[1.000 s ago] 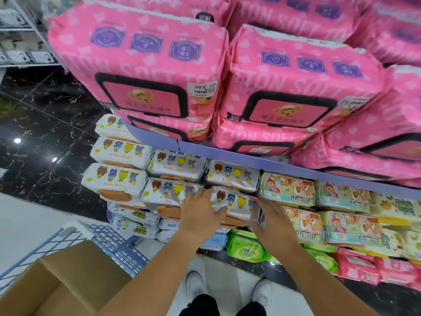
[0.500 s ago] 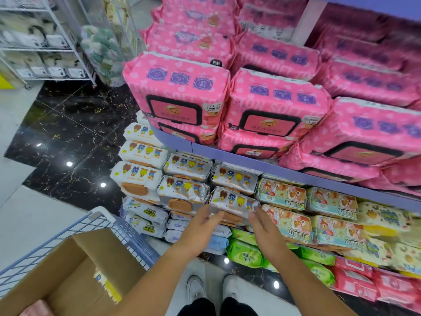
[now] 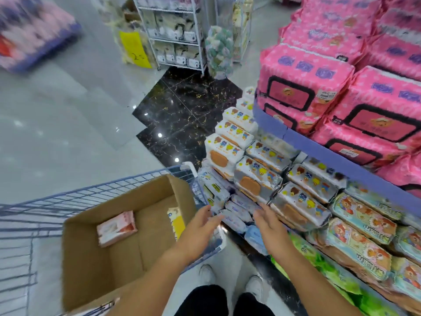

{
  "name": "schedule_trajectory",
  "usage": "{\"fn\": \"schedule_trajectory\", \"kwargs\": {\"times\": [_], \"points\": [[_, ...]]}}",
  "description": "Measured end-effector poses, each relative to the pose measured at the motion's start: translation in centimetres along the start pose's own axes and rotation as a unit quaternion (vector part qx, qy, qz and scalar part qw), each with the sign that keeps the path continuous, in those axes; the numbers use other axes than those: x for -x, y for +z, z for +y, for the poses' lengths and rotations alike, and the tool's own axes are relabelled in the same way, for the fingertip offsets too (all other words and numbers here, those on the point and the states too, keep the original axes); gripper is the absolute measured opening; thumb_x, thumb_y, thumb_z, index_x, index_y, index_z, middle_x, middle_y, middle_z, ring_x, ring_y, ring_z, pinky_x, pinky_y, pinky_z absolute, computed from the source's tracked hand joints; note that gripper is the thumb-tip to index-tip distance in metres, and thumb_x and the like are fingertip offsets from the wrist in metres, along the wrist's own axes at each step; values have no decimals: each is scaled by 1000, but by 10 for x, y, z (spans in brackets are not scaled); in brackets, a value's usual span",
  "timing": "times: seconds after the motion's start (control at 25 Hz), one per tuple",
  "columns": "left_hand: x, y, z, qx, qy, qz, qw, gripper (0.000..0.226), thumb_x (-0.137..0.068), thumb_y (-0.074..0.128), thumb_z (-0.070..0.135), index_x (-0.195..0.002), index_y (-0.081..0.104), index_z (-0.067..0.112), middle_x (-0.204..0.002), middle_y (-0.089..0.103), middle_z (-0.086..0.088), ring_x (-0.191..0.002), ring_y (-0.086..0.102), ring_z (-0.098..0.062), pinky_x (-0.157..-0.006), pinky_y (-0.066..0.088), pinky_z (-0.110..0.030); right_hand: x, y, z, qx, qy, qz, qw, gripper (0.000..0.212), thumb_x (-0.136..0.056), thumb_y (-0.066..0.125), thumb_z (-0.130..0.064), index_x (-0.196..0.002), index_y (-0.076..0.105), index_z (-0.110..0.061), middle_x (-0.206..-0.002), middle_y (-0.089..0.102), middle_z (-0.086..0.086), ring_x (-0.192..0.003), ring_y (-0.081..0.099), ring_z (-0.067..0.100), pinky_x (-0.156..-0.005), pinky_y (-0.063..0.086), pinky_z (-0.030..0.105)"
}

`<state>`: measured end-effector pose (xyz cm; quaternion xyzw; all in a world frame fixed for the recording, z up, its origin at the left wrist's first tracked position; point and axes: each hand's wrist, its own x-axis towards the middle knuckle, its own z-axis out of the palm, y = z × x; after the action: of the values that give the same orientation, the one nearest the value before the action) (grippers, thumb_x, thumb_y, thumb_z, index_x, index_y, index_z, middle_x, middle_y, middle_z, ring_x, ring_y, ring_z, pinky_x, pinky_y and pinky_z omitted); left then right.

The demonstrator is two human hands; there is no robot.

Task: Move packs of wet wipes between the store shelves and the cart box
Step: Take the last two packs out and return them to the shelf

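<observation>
Silver-white wipe packs with cartoon bears [image 3: 296, 202] lie stacked on the lower shelf at right. An open cardboard box [image 3: 91, 258] sits in the blue wire cart [image 3: 68, 197] at lower left; a pink pack [image 3: 116, 228] and a yellow-printed pack [image 3: 176, 221] lie inside it. My left hand [image 3: 199, 229] hovers over the box's right edge with fingers straight, holding nothing. My right hand [image 3: 270, 226] is open just in front of the silver packs and touches none.
Large pink packs [image 3: 319, 87] fill the purple shelf [image 3: 319, 151] above. Teal bear packs [image 3: 360, 242] and green packs [image 3: 319, 267] lie to the right and below. A white wire rack [image 3: 175, 35] stands across the aisle. My white shoes [image 3: 230, 279] are below.
Both hands have left the silver pack on the shelf and drawn back empty. The view has swung left, bringing the cart box and its packs into sight.
</observation>
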<state>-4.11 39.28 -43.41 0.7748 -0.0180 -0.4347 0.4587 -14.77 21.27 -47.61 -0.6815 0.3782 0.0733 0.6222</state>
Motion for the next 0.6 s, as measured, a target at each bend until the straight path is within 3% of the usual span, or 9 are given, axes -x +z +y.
{"fn": "schedule_trajectory", "kwargs": {"times": [0.24, 0.32, 0.44, 0.56, 0.6], "points": [[35, -83, -58, 107, -34, 108, 988, 63, -101, 55, 50, -156, 37, 25, -151, 43, 10, -127, 39, -4, -94, 35, -20, -5, 93, -25, 56, -5, -92, 994, 60, -101, 47, -48, -155, 30, -29, -158, 37, -7, -143, 38, 14, -116, 31, 36], [38, -120, -82, 130, -52, 136, 981, 59, -102, 52, 47, -155, 37, 27, -148, 41, 11, -126, 36, -3, -98, 29, -23, -9, 133, -33, 60, -4, -114, 992, 61, -101, 48, -45, -157, 29, -27, -158, 37, -7, -144, 37, 14, -115, 32, 34], [36, -176, -115, 150, -70, 149, 975, 59, -101, 52, 47, -155, 38, 26, -149, 42, 10, -128, 34, -2, -104, 26, -26, -16, 201, -39, 81, 2, -137, 987, 60, -102, 49, -42, -157, 29, -25, -159, 36, -6, -144, 36, 13, -116, 33, 34], [20, -233, -153, 148, -91, 153, 973, 65, -98, 54, 57, -154, 40, 28, -153, 44, 11, -132, 38, -3, -106, 28, -27, -27, 269, -35, 111, 18, -158, 981, 58, -103, 47, -41, -156, 30, -25, -157, 36, -6, -139, 38, 10, -103, 41, 23], [13, -249, -164, 151, -100, 156, 971, 65, -97, 54, 59, -153, 42, 29, -151, 47, 12, -132, 40, -4, -105, 29, -27, -32, 286, -31, 118, 28, -152, 981, 58, -102, 47, -42, -155, 31, -26, -157, 37, -6, -139, 38, 11, -105, 40, 25]]}}
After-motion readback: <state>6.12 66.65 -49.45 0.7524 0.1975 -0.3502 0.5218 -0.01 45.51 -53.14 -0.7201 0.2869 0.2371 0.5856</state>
